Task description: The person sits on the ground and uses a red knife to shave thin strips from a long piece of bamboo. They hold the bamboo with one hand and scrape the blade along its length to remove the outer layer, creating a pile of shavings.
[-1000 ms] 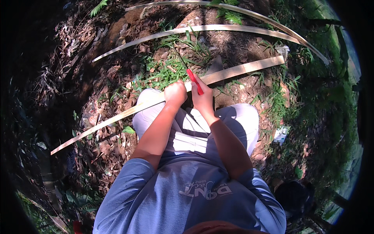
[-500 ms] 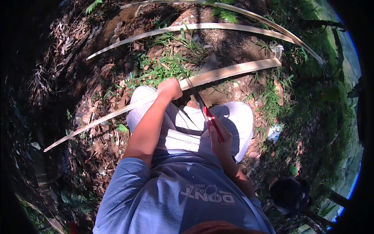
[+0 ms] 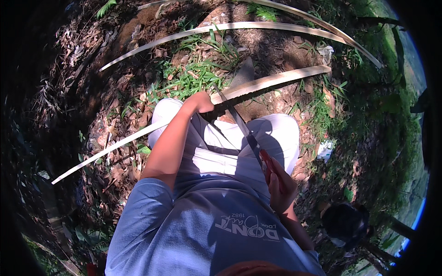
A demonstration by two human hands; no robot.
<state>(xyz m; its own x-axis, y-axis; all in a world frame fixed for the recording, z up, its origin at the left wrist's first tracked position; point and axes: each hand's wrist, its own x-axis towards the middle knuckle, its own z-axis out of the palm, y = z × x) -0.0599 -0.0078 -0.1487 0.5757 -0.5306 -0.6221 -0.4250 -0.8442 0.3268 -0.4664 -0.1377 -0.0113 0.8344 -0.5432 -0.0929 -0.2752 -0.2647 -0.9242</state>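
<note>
A long pale wooden strip (image 3: pixel 271 81) lies slantwise across my lap, its thin end low at the left and its broad end up at the right. My left hand (image 3: pixel 201 102) is closed around it near the middle, above my left knee. In my right hand (image 3: pixel 282 187) is the red handle of a hand saw (image 3: pixel 243 128). The dark blade runs up and to the left from my fist. Its far part crosses the strip just right of my left hand. Whether the teeth have cut into the wood I cannot make out.
Two more long pale strips (image 3: pixel 216 28) lie on the ground beyond, crossing at the right. A stone-like grey piece (image 3: pixel 244 72) sits behind the held strip. White litter (image 3: pixel 325 149) lies right of my knee, and a dark object (image 3: pixel 344 225) stands lower right. Leaves and grass surround me.
My right hand has drawn the saw back toward me, down and to the right, so more blade shows below the strip. My left hand keeps its hold, nearly unmoved.
</note>
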